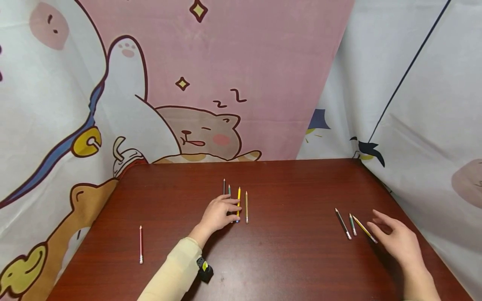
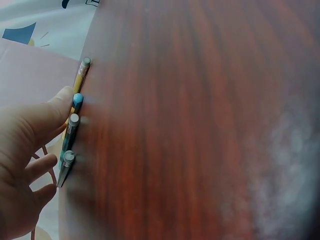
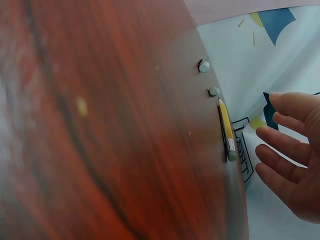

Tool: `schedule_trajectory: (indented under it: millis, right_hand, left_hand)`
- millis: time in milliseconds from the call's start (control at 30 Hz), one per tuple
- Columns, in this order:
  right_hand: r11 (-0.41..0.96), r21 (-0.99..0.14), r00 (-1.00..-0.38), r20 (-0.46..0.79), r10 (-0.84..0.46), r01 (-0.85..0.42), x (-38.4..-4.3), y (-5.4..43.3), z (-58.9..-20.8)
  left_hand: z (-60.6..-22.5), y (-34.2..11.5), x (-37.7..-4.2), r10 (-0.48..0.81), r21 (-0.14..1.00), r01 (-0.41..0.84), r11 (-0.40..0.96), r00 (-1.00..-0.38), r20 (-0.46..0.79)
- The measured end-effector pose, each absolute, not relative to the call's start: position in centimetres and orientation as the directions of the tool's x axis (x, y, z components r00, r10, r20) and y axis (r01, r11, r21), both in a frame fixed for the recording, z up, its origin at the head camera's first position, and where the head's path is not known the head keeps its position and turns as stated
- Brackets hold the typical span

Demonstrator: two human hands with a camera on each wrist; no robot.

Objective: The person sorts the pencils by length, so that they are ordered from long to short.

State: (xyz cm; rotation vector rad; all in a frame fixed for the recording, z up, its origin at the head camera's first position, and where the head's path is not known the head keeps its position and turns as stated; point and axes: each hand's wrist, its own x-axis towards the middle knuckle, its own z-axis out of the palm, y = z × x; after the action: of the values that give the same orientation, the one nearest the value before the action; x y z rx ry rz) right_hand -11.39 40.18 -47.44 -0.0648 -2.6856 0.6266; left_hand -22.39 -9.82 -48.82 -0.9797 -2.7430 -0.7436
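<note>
My left hand (image 1: 220, 213) is over a row of pencils, its thumb and forefinger at the sides of a yellow pencil (image 1: 239, 193) with a blue end (image 2: 77, 98), seemingly pinching it. To its right lies a gold pencil (image 1: 246, 207). On the other side a green pencil (image 1: 229, 189) and a black pencil (image 1: 224, 186) are partly hidden by the hand. My right hand (image 1: 399, 240), fingers spread and holding nothing, hovers beside a second yellow pencil (image 1: 364, 229). Left of that lie another green pencil (image 1: 352, 225) and another black pencil (image 1: 343, 224).
A red pencil (image 1: 141, 245) lies alone at the left of the brown table (image 1: 290, 259). Cartoon-printed cloth (image 1: 263, 75) hangs behind the table and along its sides. A small black device (image 1: 205, 271) is on my left wrist.
</note>
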Motion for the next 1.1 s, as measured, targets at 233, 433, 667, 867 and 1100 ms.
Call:
schedule_trajectory:
  millis: [233,433,667,867,1100]
  right_hand:
    - [0.902,-0.432,-0.95,0.291,0.11,-0.028,-11.36,40.47,-47.19]
    - [0.905,-0.424,-0.952,0.285,0.109,-0.024,-11.37,40.67,-47.34]
    - [0.904,-0.426,-0.95,0.297,0.098,-0.04,-11.31,40.83,-47.63]
    - [0.907,-0.42,-0.958,0.272,0.095,-0.03,-11.34,40.91,-47.78]
    - [0.901,-0.433,-0.969,0.236,0.079,-0.032,-11.53,41.13,-47.93]
  left_hand:
    - [-49.01,-9.75,-22.49,0.546,0.374,0.627,0.684,-0.779,0.308]
    - [-49.16,-9.59,-22.59,0.536,0.339,0.624,0.704,-0.78,0.322]
    - [-49.55,-9.28,-22.65,0.513,0.28,0.608,0.742,-0.785,0.347]
    - [-49.63,-9.21,-22.61,0.508,0.286,0.598,0.749,-0.795,0.332]
    - [-49.1,-9.71,-22.4,0.513,0.374,0.616,0.693,-0.786,0.344]
